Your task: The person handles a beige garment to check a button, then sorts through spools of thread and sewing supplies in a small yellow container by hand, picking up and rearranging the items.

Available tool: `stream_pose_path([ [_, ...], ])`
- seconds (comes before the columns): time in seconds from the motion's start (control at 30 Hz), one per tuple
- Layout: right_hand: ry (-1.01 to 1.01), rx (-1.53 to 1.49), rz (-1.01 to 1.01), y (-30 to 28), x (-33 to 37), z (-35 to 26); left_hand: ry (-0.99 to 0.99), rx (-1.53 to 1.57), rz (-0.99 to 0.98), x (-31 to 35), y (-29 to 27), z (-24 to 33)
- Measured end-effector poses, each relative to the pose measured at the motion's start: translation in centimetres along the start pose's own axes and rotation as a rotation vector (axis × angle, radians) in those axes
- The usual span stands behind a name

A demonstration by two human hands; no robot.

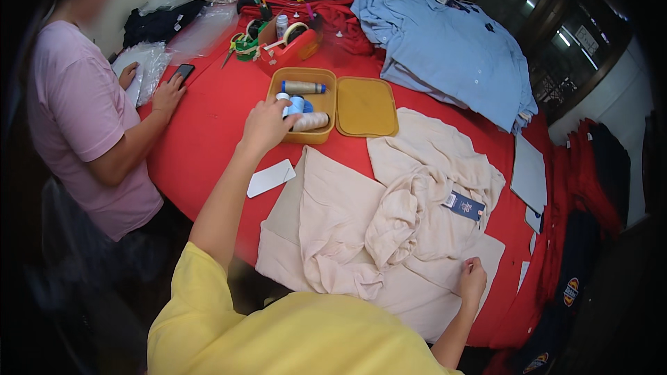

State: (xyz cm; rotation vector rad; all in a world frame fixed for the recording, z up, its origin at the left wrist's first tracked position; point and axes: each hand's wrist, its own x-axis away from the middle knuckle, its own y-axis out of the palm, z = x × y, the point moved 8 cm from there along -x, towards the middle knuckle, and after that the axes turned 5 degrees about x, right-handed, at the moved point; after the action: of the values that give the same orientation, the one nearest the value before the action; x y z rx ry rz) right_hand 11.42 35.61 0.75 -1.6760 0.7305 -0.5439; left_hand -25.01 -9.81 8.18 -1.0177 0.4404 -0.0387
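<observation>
My left hand reaches over the near-left side of a mustard-yellow plastic box. Its thumb and index finger are apart, at the left end of a cream thread spool. Beside that lie blue thread spools, and a tan thread spool rests farther back. My right hand has its fingers curled together over the lower right of a cream garment; whatever they pinch is too small to make out. A navy hang tag lies on the bunched part of the garment.
The box's yellow lid lies beside it on the red-covered table. A white card is near my left forearm. Behind stand a red tape dispenser and stacked light-blue shirts. At left, a person in pink holds a phone.
</observation>
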Motion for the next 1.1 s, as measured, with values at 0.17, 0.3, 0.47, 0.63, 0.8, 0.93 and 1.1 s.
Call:
stream_pose_path([
  [0.17,-0.063,-0.02,-0.042,1.7,-0.7,-0.6,-0.152,0.055,-0.362,-2.2,3.1,-2.1],
  [0.3,-0.065,-0.084,-0.05,1.5,-0.9,-1.0,-0.317,0.819,-0.012,-2.2,0.4,-7.3],
  [0.47,-0.148,-0.147,-0.07,2.9,-1.8,1.1,-0.338,1.314,0.411,2.4,-0.5,-11.6],
  [0.63,0.029,-0.189,-0.249,4.0,-2.7,2.9,-0.404,0.61,0.32,4.9,2.5,-17.0],
  [0.8,0.011,-0.15,-0.295,3.6,-3.0,2.4,-0.401,0.43,0.352,4.5,2.5,-17.7],
  [0.93,-0.059,-0.079,-0.282,3.6,-2.9,3.0,-0.312,0.329,0.707,6.1,-1.3,-13.8],
  [1.1,0.044,-0.077,-0.324,3.1,-2.6,4.2,0.074,0.128,0.619,4.4,-3.5,-5.8],
])
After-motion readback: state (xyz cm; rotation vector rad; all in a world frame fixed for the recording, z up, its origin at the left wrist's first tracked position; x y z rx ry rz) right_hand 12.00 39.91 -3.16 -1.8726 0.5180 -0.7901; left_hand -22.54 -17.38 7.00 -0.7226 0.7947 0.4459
